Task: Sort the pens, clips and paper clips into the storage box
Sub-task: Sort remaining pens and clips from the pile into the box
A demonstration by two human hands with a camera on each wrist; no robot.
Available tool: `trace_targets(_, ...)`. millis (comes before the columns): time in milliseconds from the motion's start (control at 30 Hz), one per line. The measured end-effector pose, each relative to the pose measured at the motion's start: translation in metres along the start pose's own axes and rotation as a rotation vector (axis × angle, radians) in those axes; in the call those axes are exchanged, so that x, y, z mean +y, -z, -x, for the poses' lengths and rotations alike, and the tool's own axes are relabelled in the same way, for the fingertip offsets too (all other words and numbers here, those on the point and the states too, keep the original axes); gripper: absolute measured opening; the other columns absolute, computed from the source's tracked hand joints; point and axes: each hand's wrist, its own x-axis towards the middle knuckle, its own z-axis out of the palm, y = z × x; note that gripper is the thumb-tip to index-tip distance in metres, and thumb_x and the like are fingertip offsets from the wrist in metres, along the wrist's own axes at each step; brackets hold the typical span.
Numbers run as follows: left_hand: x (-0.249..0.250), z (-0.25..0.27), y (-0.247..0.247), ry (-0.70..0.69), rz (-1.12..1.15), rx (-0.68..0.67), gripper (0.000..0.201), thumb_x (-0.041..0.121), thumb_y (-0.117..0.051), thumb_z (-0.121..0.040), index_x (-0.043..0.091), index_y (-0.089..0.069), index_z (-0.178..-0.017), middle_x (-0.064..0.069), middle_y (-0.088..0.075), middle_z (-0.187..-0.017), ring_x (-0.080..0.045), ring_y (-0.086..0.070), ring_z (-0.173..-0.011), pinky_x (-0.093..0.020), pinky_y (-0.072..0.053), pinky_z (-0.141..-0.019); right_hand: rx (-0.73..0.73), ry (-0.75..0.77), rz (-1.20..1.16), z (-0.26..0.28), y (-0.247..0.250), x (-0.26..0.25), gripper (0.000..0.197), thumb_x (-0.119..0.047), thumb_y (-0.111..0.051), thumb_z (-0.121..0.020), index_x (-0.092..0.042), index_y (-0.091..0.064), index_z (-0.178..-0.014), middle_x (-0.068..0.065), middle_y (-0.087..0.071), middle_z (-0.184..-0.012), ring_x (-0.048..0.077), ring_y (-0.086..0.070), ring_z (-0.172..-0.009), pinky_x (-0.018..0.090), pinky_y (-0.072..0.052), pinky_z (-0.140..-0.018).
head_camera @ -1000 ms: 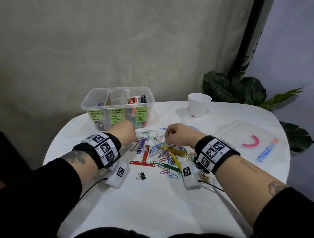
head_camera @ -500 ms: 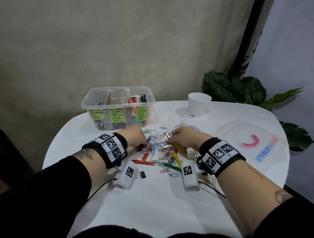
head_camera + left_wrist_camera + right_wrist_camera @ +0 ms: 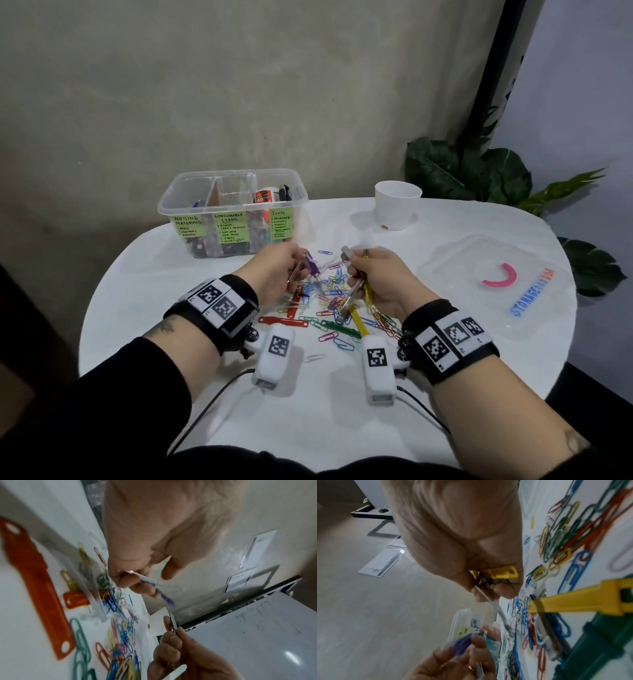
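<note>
My left hand (image 3: 299, 267) hovers over the pile of coloured paper clips (image 3: 334, 301) and pinches a purple fastener clip (image 3: 312, 266) together with a thin metal strip. My right hand (image 3: 354, 272) grips a yellow fastener (image 3: 367, 293) and metal strips (image 3: 347, 253). In the left wrist view the fingers (image 3: 135, 582) curl round the purple clip (image 3: 163, 597). In the right wrist view the yellow fastener (image 3: 502, 572) and a metal strip (image 3: 493, 609) stick out of the fist. The clear storage box (image 3: 181, 200) with green labels stands behind the pile.
Red (image 3: 287, 322), green (image 3: 339, 328) and yellow (image 3: 358, 320) fastener strips lie in the pile. A white cup (image 3: 397, 205) stands at the back right. The box lid (image 3: 462, 260) with a pink handle lies at the right. Leafy plant (image 3: 479, 178) beyond the table edge.
Both hands have risen from the pile and come closer together. The left now holds the purple clip up, and the right has lifted the yellow fastener and metal strips.
</note>
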Motion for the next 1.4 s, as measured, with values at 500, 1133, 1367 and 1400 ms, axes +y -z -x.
trace_targets(500, -0.027, 0.014, -0.034, -0.092, 0.006, -0.233, 0.023, 0.022, -0.035, -0.107, 0.008, -0.054, -0.104, -0.018, -0.067, -0.091, -0.029, -0.065, -0.072, -0.041, -0.058, -0.069, -0.062, 0.054, -0.268, 0.019, -0.007, -0.006, 0.017, -0.003, -0.045, -0.100, 0.000, -0.057, -0.112, 0.009, -0.055, -0.073, 0.017, -0.052, -0.055, 0.027, -0.045, -0.045)
trace_targets(1133, -0.038, 0.012, -0.026, -0.189, -0.160, -0.367, 0.051, 0.024, -0.074, -0.087, 0.016, -0.049, -0.131, 0.004, -0.053, -0.056, -0.007, -0.038, -0.041, -0.020, -0.030, -0.041, 0.087, 0.131, -0.289, 0.010, -0.002, 0.014, 0.023, -0.024, -0.049, -0.103, -0.006, -0.059, -0.093, 0.006, -0.047, -0.060, 0.013, -0.038, -0.048, 0.023, -0.032, -0.042)
trace_targets(1367, -0.037, 0.012, -0.025, -0.213, -0.204, -0.290, 0.060, 0.000, -0.065, -0.085, 0.017, -0.040, -0.137, 0.000, -0.053, -0.057, -0.014, -0.042, -0.049, -0.025, -0.033, -0.045, 0.135, 0.084, -0.275, 0.011, 0.000, 0.014, 0.016, -0.013, -0.049, -0.096, -0.015, -0.050, -0.080, 0.003, -0.048, -0.064, 0.016, -0.039, -0.049, 0.023, -0.027, -0.042)
trace_targets(1400, -0.035, 0.013, -0.026, -0.211, -0.206, -0.276, 0.064, -0.002, -0.063, -0.082, 0.017, -0.039, -0.138, -0.002, -0.051, -0.058, -0.014, -0.042, -0.049, -0.025, -0.032, -0.046, 0.127, 0.085, -0.285, 0.011, 0.001, 0.014, 0.017, -0.009, -0.047, -0.095, -0.015, -0.047, -0.080, 0.002, -0.044, -0.062, 0.016, -0.038, -0.051, 0.023, -0.025, -0.042)
